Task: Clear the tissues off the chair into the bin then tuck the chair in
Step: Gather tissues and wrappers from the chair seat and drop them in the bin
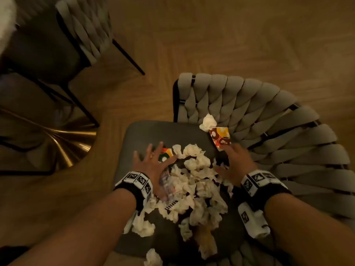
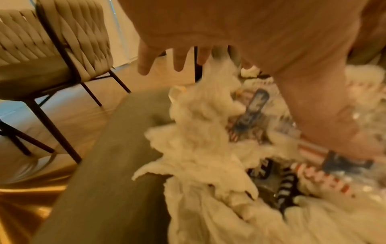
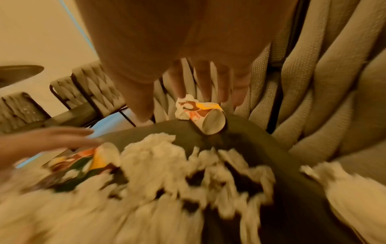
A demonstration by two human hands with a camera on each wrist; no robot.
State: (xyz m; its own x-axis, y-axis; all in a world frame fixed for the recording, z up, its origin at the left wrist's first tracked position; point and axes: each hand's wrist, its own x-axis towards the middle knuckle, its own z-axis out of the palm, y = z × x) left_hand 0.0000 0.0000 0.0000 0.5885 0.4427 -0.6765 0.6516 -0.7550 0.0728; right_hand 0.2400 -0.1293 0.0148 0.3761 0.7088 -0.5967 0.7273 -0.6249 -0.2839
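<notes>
A heap of crumpled white tissues [image 1: 194,181] [image 2: 200,132] [image 3: 156,173] covers the dark seat [image 1: 153,131] of a chair with a woven grey back [image 1: 269,121]. My left hand [image 1: 153,162] [image 2: 177,61] lies spread flat on the heap's left side, beside a colourful paper cup [image 1: 165,154] [image 3: 83,161]. At the heap's right side my right hand [image 1: 234,158] [image 3: 200,85] has straight fingers just short of a second paper cup [image 1: 220,138] [image 3: 206,118] lying by the backrest. One more tissue [image 1: 208,121] sits behind that cup. No bin is in view.
Printed plastic wrappers [image 2: 250,112] lie mixed in under the tissues. A loose tissue [image 1: 152,258] sits at the seat's near edge. A second woven chair [image 1: 82,29] and a gold table base [image 1: 63,143] stand to the left on the wooden floor [image 1: 211,35].
</notes>
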